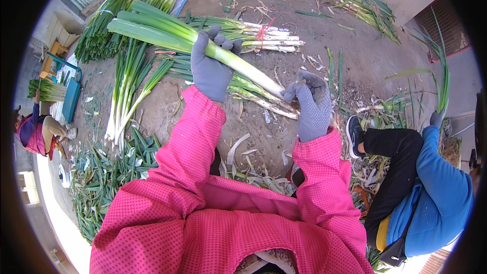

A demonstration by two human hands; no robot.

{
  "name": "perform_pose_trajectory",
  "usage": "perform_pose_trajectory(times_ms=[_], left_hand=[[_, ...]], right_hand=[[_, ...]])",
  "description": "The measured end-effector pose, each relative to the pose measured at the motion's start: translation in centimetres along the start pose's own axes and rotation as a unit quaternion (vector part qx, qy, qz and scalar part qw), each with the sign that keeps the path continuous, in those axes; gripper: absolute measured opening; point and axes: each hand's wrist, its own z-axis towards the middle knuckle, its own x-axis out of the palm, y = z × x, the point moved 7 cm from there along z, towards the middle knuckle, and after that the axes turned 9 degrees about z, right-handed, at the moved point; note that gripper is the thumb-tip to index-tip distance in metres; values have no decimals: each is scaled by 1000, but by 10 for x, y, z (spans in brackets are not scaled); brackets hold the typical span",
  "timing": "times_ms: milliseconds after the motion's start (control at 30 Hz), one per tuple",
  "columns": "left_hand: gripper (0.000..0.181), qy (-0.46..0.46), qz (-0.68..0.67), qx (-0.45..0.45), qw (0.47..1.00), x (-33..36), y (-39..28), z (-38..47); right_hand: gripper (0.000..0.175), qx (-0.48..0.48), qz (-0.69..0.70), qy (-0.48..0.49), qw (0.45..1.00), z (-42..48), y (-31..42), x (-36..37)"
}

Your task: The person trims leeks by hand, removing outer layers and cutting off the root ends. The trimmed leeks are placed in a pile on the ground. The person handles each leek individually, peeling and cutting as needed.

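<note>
My left hand [214,66], in a grey knit glove, grips a thick green onion stalk [243,66] where its green leaves turn white; the leaves point to the upper left. At the white root end, my right hand [311,102], in a grey dotted glove, has thumb and fingers curled in at the tip; whether they pinch the roots or a bit of skin is hard to tell. Beneath the stalk lie untrimmed green onions [266,102] on the ground. Just beyond is a bundle of green onions [274,40] tied with red string. Several peeled stalks [123,91] lie to the left.
Big piles of green onions [99,34] stand upper left, another bundle [357,5] upper right. Leaf scraps [102,182] heap at lower left, peeled skins [266,182] by my knees. A co-worker in blue [437,198] sits close right, holding green onions; another [34,129] is far left beside a teal stand [72,97].
</note>
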Motion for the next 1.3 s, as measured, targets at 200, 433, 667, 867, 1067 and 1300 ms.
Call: perform_pose_trajectory(times_ms=[200, 433, 667, 867, 1067, 1300], left_hand=[[34, -9, 7, 37, 999, -2, -25, 6], [36, -21, -17, 78, 997, -5, -47, 9], [37, -12, -52, 92, 994, -5, -64, 15], [38, -21, -71, 122, 990, -15, -85, 17], [34, -42, -124, 125, 983, -25, -107, 15], [36, -20, -117, 130, 984, -26, -108, 18]], right_hand=[[26, 33, 113, -12, 993, 21, 17, -39], [23, 52, 293, -37, 954, 37, 38, -81], [21, -30, 269, -175, 947, 45, 87, -137], [20, -139, 174, -352, 909, 33, 135, -189], [23, -225, -145, -431, 862, 18, 182, -216], [46, -232, -656, -238, 678, 31, 174, -152]])
